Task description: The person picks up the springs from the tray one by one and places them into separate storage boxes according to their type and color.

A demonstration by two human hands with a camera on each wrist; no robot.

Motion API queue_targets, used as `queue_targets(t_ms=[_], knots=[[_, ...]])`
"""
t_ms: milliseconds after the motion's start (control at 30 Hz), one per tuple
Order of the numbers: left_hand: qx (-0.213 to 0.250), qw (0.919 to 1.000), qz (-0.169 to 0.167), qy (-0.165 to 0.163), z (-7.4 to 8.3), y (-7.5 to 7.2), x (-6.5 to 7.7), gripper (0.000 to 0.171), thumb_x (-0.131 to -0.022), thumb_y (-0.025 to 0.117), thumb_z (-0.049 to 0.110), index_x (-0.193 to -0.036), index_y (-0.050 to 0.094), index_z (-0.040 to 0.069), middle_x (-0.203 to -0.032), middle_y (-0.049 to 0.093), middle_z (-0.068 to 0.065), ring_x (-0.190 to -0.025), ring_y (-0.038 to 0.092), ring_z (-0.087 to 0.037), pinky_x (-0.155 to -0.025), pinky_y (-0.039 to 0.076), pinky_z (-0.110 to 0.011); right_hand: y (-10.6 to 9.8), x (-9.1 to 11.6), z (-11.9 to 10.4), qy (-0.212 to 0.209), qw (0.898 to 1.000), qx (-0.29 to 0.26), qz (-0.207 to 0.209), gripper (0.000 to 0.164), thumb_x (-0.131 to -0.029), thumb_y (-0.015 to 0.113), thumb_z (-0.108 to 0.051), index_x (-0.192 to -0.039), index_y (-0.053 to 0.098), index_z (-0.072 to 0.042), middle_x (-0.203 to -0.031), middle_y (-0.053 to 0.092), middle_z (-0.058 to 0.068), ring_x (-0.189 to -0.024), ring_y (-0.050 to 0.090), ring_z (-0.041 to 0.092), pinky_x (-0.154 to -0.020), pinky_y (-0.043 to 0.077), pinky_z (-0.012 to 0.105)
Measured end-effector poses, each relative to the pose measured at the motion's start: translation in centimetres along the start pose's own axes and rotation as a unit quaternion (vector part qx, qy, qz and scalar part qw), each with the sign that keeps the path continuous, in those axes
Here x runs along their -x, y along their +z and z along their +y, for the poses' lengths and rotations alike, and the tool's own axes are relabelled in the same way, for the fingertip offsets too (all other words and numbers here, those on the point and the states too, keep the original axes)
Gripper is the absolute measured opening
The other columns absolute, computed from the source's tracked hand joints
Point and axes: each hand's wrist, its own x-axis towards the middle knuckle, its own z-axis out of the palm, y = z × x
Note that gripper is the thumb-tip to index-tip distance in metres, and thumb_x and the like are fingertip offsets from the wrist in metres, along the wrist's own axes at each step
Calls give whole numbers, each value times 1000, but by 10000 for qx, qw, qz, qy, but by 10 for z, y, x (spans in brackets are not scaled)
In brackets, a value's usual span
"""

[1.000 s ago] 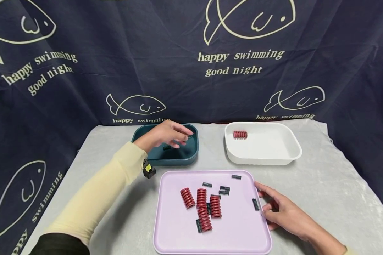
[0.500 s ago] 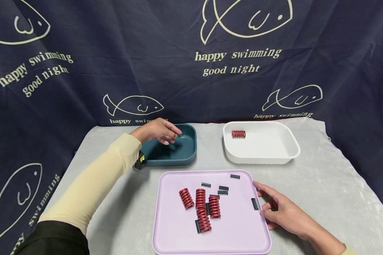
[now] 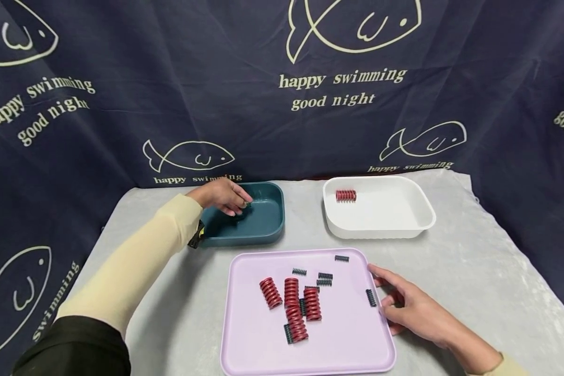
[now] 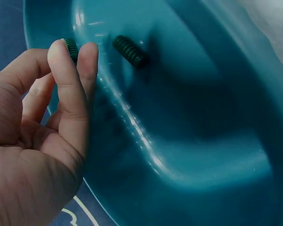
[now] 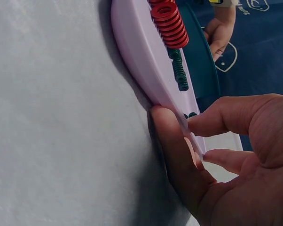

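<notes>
Over the teal bin (image 3: 274,230), my left hand (image 3: 223,196) pinches a small green spring (image 4: 72,49) between thumb and fingertips. Another green spring (image 4: 129,51) lies on the bin's floor below, in the left wrist view. My right hand (image 3: 420,308) grips the right rim of the lilac tray (image 3: 343,344), its fingers curled on both sides of the edge in the right wrist view. On that tray lie several thick red springs (image 3: 270,293) and several small dark green springs (image 3: 341,258). One green spring (image 3: 371,297) rests close to my right fingertips.
A white bin (image 3: 380,232) stands at the back right with one red spring (image 3: 345,196) in it. A dark blue curtain (image 3: 263,104) with fish drawings hangs behind the grey-covered table (image 3: 474,250).
My left hand has moved left and slightly lower over the teal bin, still with the spring between its fingers. The right hand keeps its hold on the tray. The head view has shifted slightly.
</notes>
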Motion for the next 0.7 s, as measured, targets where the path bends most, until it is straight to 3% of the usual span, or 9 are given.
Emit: queue_targets(t_ms=[333, 700], knots=[[196, 9984, 124, -507, -8, 1, -7, 35, -97, 61, -5, -132, 64, -9, -89, 73, -13, -71, 67, -16, -63, 59, -26, 0, 0, 1, -29, 10000, -4, -14, 83, -91, 60, 10, -163, 22, -4, -139, 37, 26, -90, 58, 18, -55, 60, 41], [278, 9977, 235, -576, -16, 1, -8, 33, -98, 63, -3, -131, 66, -7, -90, 74, -9, -72, 67, -15, -65, 60, -27, 0, 0, 1, 10, 10000, 13, -14, 83, -91, 60, 10, -163, 22, -5, -139, 36, 26, -90, 58, 18, -56, 60, 42]])
